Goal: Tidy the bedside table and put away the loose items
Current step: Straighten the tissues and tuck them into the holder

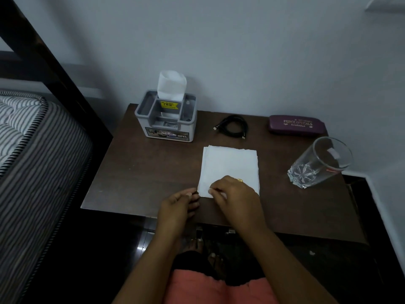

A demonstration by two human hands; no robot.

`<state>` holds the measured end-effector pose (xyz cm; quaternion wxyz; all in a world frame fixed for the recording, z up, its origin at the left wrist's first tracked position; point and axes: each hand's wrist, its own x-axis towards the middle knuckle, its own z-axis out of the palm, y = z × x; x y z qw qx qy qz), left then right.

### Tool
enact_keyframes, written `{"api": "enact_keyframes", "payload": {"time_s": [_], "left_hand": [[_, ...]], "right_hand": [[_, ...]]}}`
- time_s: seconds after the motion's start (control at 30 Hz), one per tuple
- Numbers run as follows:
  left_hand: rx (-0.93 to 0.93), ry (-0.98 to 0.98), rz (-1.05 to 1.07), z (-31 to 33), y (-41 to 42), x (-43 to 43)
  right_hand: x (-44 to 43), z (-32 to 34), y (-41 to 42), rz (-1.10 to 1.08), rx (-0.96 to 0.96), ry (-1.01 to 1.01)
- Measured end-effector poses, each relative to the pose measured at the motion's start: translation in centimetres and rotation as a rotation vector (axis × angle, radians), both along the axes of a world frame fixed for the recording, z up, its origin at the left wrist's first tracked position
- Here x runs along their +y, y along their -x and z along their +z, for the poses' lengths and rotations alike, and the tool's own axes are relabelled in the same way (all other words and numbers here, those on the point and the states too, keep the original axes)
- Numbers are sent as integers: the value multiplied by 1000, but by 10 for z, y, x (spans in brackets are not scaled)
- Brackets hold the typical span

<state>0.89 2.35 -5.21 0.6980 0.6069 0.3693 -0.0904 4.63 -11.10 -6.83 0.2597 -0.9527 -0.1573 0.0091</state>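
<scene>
A folded white tissue [230,165] lies flat in the middle of the dark wooden bedside table [140,172]. My right hand [234,196] rests on its near edge, thumb and fingers pinching the lower left corner. My left hand [179,207] sits just left of that corner, fingertips touching the tissue's edge. At the back left stands a grey plastic organizer [166,119] with a white tissue [172,85] sticking up from it. A coiled black cable [234,126] lies behind the folded tissue.
A maroon spectacle case [295,125] lies at the back right by the wall. An empty drinking glass [320,163] stands near the right edge. A striped mattress [32,150] and dark bed frame are on the left. My feet show below the table's front edge.
</scene>
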Motion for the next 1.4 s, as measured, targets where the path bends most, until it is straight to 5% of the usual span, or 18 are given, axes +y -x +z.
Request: {"api": "enact_keyframes", "payload": {"time_s": [0.13, 0.27, 0.4, 0.57, 0.7, 0.77, 0.83, 0.9, 1.0, 1.1, 1.2, 1.27, 1.4], "left_hand": [[-9, -8, -12, -5, 1, 2], [-21, 6, 4, -7, 2, 2], [-181, -251, -59, -4, 2, -7], [6, 425, -42, 14, -27, -29], [42, 786, 27, 21, -44, -37], [0, 746, -40, 23, -47, -36], [-14, 608, -108, 23, -47, -38], [-52, 478, -124, 24, -44, -38], [-131, 480, -155, 37, -32, -26], [-145, 612, -223, 58, -11, -16], [-166, 689, -314, 77, 13, -14], [-169, 657, -349, 82, 24, -12], [-173, 478, -388, 83, 33, 1]], "right_hand": [[-7, -3, -4, -154, 125, -282], [-7, -4, -5, -194, 103, -325], [-8, -5, -7, -211, 92, -380], [-19, 16, -9, -225, 26, -520], [-31, 43, 5, 38, -105, -212], [-32, 52, 14, 181, -246, 97], [-31, 57, 25, 227, -228, 185], [-34, 62, 34, 137, -128, -18], [-47, 73, 37, -274, 6, -549], [-63, 81, 29, -550, 668, -1070], [-65, 90, 38, -281, 1190, -1516], [-62, 95, 43, -228, 1187, -1589], [-61, 99, 44, -305, 1013, -1313]]}}
